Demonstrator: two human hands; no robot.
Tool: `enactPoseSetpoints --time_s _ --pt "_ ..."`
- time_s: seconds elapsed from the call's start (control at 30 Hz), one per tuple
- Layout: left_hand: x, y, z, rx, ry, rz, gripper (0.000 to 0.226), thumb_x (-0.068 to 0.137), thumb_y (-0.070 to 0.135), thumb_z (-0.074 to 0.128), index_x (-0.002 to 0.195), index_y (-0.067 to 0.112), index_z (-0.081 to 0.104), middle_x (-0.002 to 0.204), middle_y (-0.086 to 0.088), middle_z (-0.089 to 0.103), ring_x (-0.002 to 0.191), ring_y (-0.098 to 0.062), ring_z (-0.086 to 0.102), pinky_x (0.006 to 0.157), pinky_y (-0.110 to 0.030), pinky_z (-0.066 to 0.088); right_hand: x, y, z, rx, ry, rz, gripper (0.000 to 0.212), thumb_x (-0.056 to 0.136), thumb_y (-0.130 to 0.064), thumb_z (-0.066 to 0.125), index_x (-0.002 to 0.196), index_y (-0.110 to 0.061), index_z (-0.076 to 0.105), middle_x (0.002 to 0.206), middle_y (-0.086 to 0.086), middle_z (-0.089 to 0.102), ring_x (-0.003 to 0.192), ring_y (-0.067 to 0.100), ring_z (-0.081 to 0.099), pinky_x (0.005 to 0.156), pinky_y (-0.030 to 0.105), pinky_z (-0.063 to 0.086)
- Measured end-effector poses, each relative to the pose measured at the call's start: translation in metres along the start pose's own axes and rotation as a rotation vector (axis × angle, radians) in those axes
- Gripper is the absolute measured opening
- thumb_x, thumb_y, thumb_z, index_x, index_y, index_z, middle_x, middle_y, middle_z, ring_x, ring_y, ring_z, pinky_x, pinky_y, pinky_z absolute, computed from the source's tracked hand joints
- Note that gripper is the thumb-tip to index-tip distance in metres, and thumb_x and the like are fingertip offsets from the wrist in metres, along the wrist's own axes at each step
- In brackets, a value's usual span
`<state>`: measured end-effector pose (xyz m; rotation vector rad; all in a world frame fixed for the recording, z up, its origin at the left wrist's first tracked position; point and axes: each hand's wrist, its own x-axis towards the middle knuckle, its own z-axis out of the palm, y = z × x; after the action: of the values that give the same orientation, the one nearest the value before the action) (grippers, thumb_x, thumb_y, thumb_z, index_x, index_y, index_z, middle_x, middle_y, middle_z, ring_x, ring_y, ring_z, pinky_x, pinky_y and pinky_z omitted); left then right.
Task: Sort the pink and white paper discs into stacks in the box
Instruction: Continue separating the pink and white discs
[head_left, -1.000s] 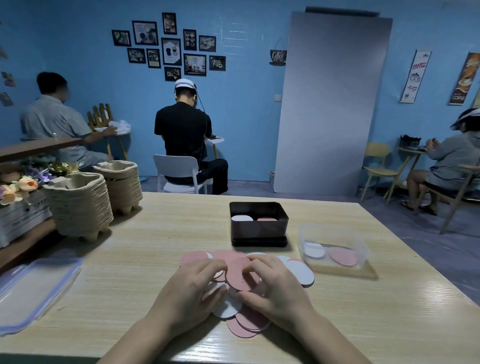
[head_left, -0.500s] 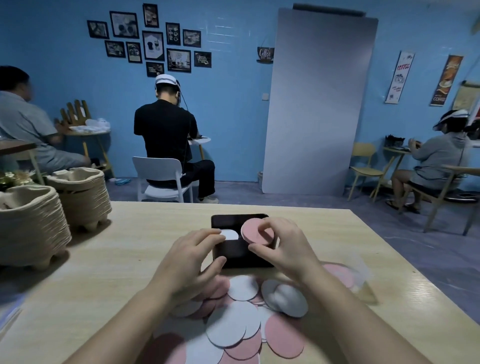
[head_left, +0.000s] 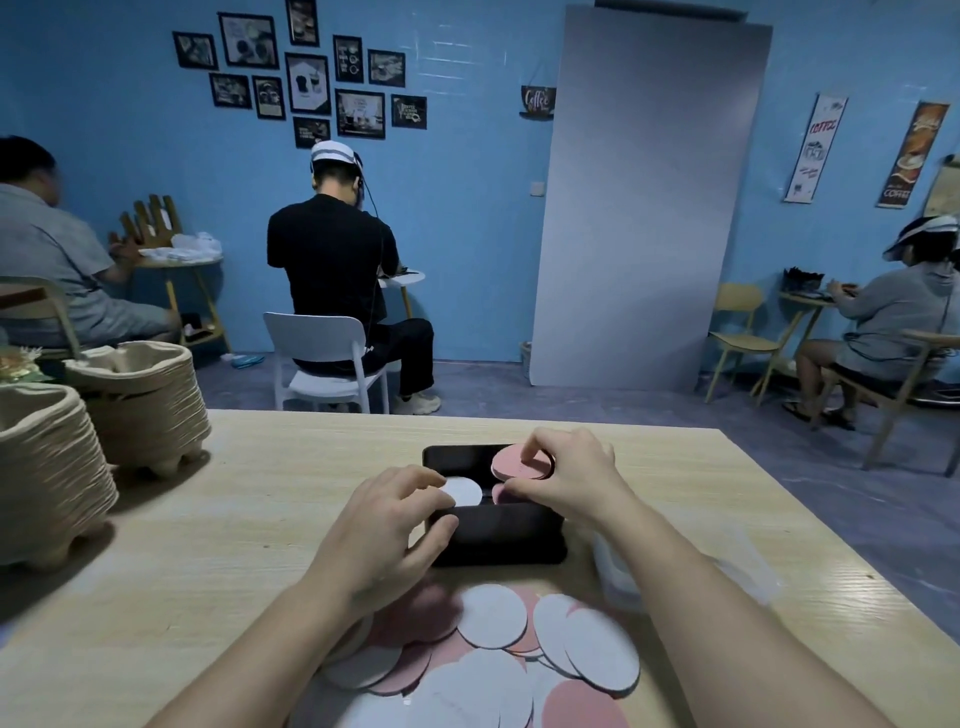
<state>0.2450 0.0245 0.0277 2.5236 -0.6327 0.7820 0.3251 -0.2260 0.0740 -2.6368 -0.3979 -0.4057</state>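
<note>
I see the dark rectangular box (head_left: 498, 538) on the light wooden tabletop (head_left: 234, 519), straight ahead of me.

1. Right hand (head_left: 571, 480): thumb and fingers are pinched on the rim of a pink round paper disc (head_left: 517, 464). The disc is held nearly flat, above the right compartment of the box. Below it, the edge of a pink stack (head_left: 500, 493) shows in that compartment.
2. Left hand (head_left: 384, 530): the fingers are curled over the near-left rim of the box and the thumb lies against the outer face of the near wall. The index fingertip overlaps the edge of a white round paper disc (head_left: 465, 491) in the left compartment. I cannot tell whether the hand grips that disc or only touches it.
3. The two hands are apart, one at each compartment.

The loose pile of pink and white paper discs (head_left: 493, 616) lies overlapped on the tabletop between the box and me, partly under my forearms. Two stacks of beige moulded pulp trays (head_left: 140, 405) stand at the far left of the tabletop, well apart from the box.
</note>
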Motion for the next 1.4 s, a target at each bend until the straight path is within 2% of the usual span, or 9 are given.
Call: enactPoseSetpoints --time_s 0.2,0.33,0.47,0.57,0.7,0.9,1.03,1.23,1.4 --pt "-0.001 -0.001 -0.001 -0.019 -0.003 -0.001 0.027 0.096 0.047 0.05 0.106 0.031 0.068 0.12 0.013 0.06 0.114 -0.008 0.054 0.096 -0.036 0.045 0.0 0.001 0.003 -0.009 0.015 0.061 0.053 0.054 -0.077 0.073 0.081 -0.035 0.055 0.081 -0.017 0.055 0.101 0.017 0.046 0.09 0.038 0.035" --pt "-0.002 0.0 -0.002 -0.014 -0.018 0.003 0.029 0.097 0.049 0.048 0.109 0.031 0.067 0.121 0.015 0.058 0.116 -0.007 0.052 0.097 -0.035 0.044 -0.002 -0.002 0.001 0.039 -0.037 0.101 0.057 0.046 -0.077 0.067 0.082 -0.034 0.053 0.09 -0.014 0.06 0.103 0.017 0.046 0.082 0.036 0.031" --pt "-0.002 0.003 -0.006 0.014 -0.052 -0.007 0.034 0.097 0.052 0.045 0.113 0.031 0.066 0.125 0.016 0.056 0.118 -0.007 0.05 0.098 -0.034 0.043 -0.004 -0.004 -0.003 0.116 -0.063 0.135 0.052 0.051 -0.073 0.071 0.082 -0.034 0.057 0.095 -0.013 0.059 0.1 0.015 0.049 0.082 0.032 0.038" --pt "-0.004 0.005 -0.009 0.022 -0.083 -0.021 0.041 0.097 0.056 0.041 0.12 0.032 0.064 0.132 0.016 0.054 0.124 -0.007 0.048 0.102 -0.031 0.039 -0.005 -0.004 -0.003 0.064 -0.047 0.093 0.047 0.059 -0.071 0.071 0.085 -0.033 0.06 0.095 -0.018 0.062 0.097 0.011 0.052 0.084 0.035 0.037" --pt "-0.009 0.006 -0.014 0.009 -0.08 -0.039 0.043 0.097 0.058 0.039 0.125 0.034 0.061 0.139 0.019 0.05 0.128 -0.005 0.045 0.105 -0.03 0.038 -0.011 -0.003 -0.001 0.0 0.072 -0.003 0.025 0.076 -0.052 0.071 0.088 -0.032 0.063 0.093 -0.018 0.063 0.1 0.014 0.053 0.082 0.035 0.036" --pt "-0.023 0.024 -0.03 -0.046 0.036 -0.012 0.029 0.096 0.046 0.049 0.115 0.03 0.064 0.124 0.02 0.057 0.117 -0.003 0.052 0.098 -0.031 0.045 -0.054 -0.018 -0.007 0.155 0.215 -0.216 0.015 0.083 -0.043 0.06 0.089 -0.029 0.064 0.092 -0.019 0.062 0.093 0.008 0.051 0.086 0.033 0.045" --pt "-0.039 0.041 -0.037 -0.074 0.05 -0.001 0.027 0.096 0.04 0.053 0.118 0.028 0.062 0.114 0.016 0.061 0.107 -0.009 0.058 0.09 -0.035 0.049 -0.102 -0.03 -0.004 0.231 0.287 -0.379 0.01 0.085 -0.026 0.071 0.092 -0.023 0.065 0.097 -0.024 0.058 0.093 0.007 0.054 0.085 0.024 0.044" --pt "-0.091 0.06 -0.034 -0.096 -0.08 0.005 0.024 0.095 0.044 0.057 0.115 0.033 0.064 0.111 0.022 0.061 0.103 -0.003 0.057 0.087 -0.032 0.05 -0.175 -0.022 0.015 0.216 0.09 -0.411 0.018 0.089 -0.042 0.066 0.104 -0.031 0.063 0.112 -0.018 0.062 0.109 0.005 0.055 0.093 0.029 0.046" --pt "-0.121 0.069 -0.037 -0.111 -0.149 0.014 0.02 0.096 0.049 0.058 0.107 0.033 0.062 0.107 0.023 0.059 0.099 -0.002 0.055 0.085 -0.031 0.049 -0.209 -0.023 0.017 0.171 -0.005 -0.403 0.028 0.089 -0.052 0.062 0.109 -0.034 0.062 0.127 -0.02 0.059 0.121 0.0 0.048 0.1 0.021 0.041"
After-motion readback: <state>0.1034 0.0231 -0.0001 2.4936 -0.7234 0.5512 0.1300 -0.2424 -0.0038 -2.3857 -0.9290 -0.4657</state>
